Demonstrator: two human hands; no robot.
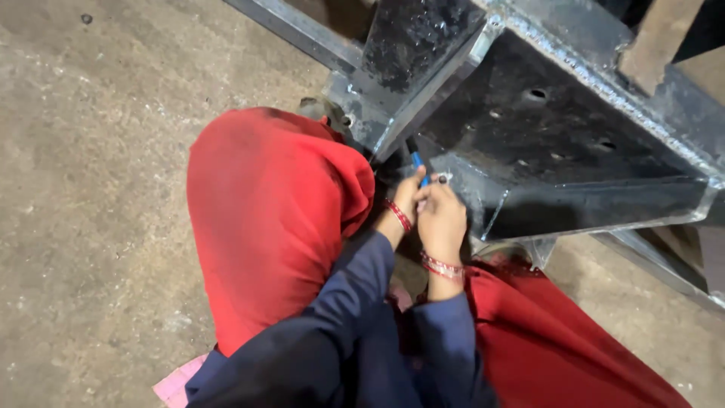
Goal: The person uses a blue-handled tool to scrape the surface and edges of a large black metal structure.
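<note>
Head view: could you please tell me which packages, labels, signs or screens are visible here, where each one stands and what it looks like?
None: no package, label, sign or screen shows in this view.
What is there: a dark welded steel frame with bolt holes, on a bare concrete floor.
Left hand and right hand meet at the frame's edge, around a slim blue-and-black tool.

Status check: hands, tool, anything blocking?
Left hand and right hand together gripping blue-handled tool. Tip at steel frame corner. Red-clad knee close left.
</note>
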